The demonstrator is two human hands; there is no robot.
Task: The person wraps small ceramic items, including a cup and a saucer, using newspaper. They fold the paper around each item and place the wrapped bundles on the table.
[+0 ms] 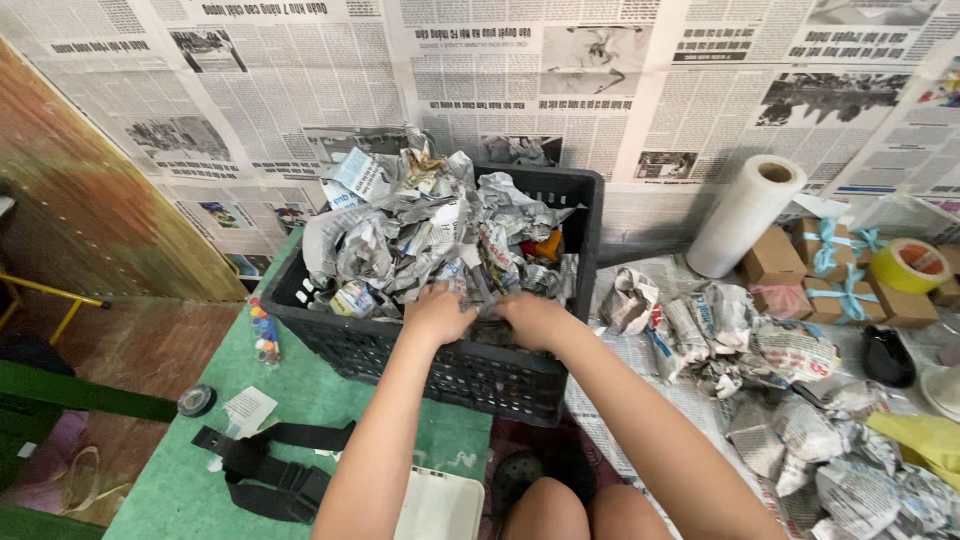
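Black crate [470, 375], centre, is sitting heaped w/ crumpled newspaper wads [420, 235]. Left hand [437, 313] & right hand [533, 318] are digging into near edge of the heap; fingers buried, grip can't be told. Risk: overfull pile is likely spilling left onto paint pots [265, 335].

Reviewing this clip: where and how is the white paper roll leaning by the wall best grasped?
Grip the roll around its middle, coming from the front with fingers wrapped across its width. It leans tilted against the newspapered wall, hollow core end up, with small boxes close at its right, so the front and left sides are freest.
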